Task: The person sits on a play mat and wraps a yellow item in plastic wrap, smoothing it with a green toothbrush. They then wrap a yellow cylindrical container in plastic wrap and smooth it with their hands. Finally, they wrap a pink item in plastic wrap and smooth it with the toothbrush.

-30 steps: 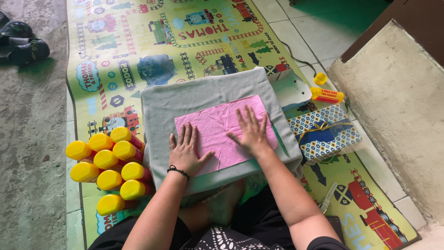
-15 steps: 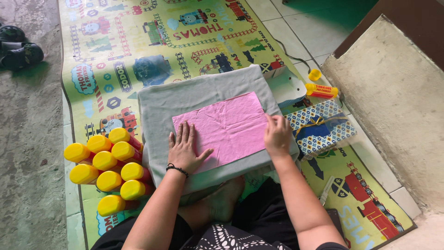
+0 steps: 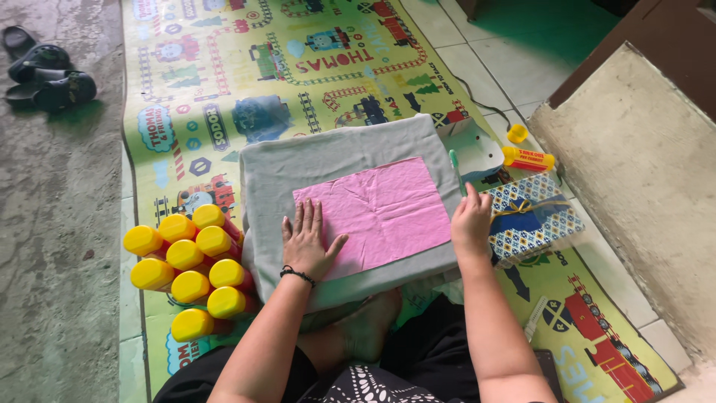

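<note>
On the grey padded board (image 3: 350, 160) that lies across the lap, I see a pink cloth (image 3: 384, 209) spread flat, its creases still showing. My left hand (image 3: 307, 242) lies palm down on the cloth's 7 o'clock corner, fingers spread wide; I judge it is there to pin the fabric so that it does not slide on the board. It grips nothing. My right hand (image 3: 471, 222) is at the board's 3 o'clock edge, just off the cloth, closed around a slim green pen-like tool (image 3: 455, 168) whose tip points toward 12 o'clock; whether it is a pen or a marker I cannot tell.

At 9 o'clock from the board a cluster of yellow-capped bottles (image 3: 190, 265) stands packed together on the play mat (image 3: 224, 82), within the left arm's reach. At 3 o'clock, touching the right hand's far side, sits a blue patterned gift box (image 3: 541, 224) with a gold ribbon. Beyond it, toward 1 o'clock, a yellow tube (image 3: 528, 158) lies on its side with its loose yellow cap (image 3: 517, 133) just beside it. Dark sandals (image 3: 52, 71) rest well apart at 10 o'clock on the concrete floor (image 3: 60, 224).
</note>
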